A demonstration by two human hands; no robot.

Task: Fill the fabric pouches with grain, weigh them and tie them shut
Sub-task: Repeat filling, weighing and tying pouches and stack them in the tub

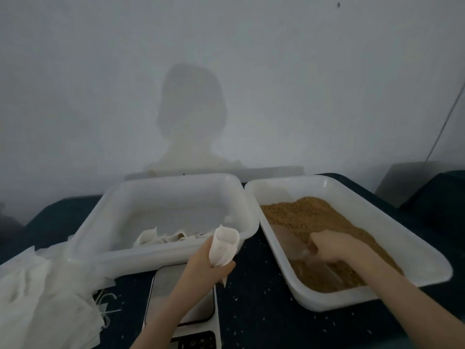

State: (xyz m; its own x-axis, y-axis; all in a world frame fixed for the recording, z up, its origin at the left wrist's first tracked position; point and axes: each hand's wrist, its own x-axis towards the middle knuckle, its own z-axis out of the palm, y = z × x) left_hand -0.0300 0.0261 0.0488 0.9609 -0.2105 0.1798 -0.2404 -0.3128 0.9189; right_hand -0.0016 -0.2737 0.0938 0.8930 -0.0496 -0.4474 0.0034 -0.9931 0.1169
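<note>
1. A pouch (224, 246) is held up by the left hand (206, 267), with the fingers curled round its lower part. Its mouth is open and points up, between the 2 trays and above the scale (185, 298).
2. A clear scoop (289, 241) is gripped by the right hand (332, 246) and is pushed into the grain (309, 217) in the right tray (377, 217).
3. Filled pouches (163, 236) are seen in the left tray (176, 197). How many there are cannot be told.
4. A heap of empty pouches (42, 298) with strings is seen at the left of the table (251, 311). Loose grains are scattered on the table.
5. The pouch is judged to be thin, soft and very light. It will flop shut if it is not held open, so it is best held just under the rim, with the mouth kept round.
6. Once filled, it should feel heavier and saggy, so the bottom should be held up too.
7. The grain is loose and will spill easily. The scoop should be tipped slowly, right over the mouth.
8. Weighing and tying are not yet done for this pouch.
</note>
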